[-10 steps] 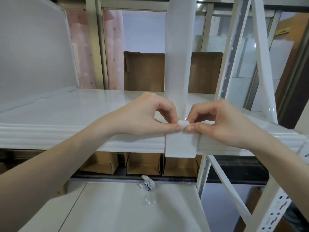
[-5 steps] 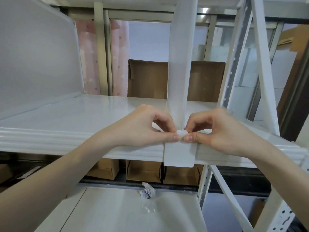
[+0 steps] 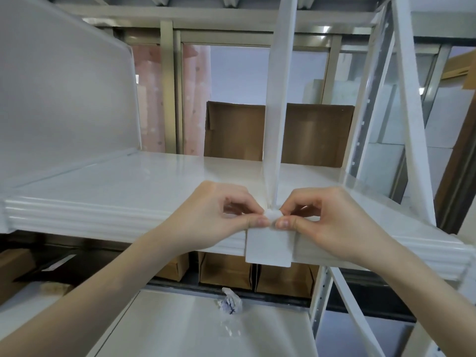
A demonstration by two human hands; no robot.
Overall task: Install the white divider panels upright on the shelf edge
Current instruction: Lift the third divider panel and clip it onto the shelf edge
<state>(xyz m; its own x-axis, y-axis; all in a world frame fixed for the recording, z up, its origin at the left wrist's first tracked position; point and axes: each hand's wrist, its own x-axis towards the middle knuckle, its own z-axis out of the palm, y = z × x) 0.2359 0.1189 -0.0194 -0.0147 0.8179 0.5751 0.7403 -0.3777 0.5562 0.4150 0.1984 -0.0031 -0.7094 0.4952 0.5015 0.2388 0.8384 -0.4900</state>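
A white divider panel (image 3: 277, 104) stands upright, edge-on, in the middle of the white shelf (image 3: 108, 191). Its flat front tab (image 3: 269, 247) hangs over the ribbed shelf edge (image 3: 85, 217). A small white clip (image 3: 272, 214) sits at the panel's base on the edge. My left hand (image 3: 219, 215) pinches the clip from the left with thumb and forefinger. My right hand (image 3: 322, 217) pinches it from the right. A second white divider panel (image 3: 64, 99) stands upright at the far left of the shelf.
Perforated white rack uprights (image 3: 365, 119) and a diagonal brace (image 3: 412, 119) rise at the right. A brown cardboard box (image 3: 234, 132) stands behind the shelf; several more sit under it. A crumpled plastic wrapper (image 3: 230, 304) lies on the lower shelf (image 3: 180, 331).
The view has tilted upward, so shelf and hands sit lower in frame. Both hands keep pinching the clip at the panel's base; the panel stays upright.
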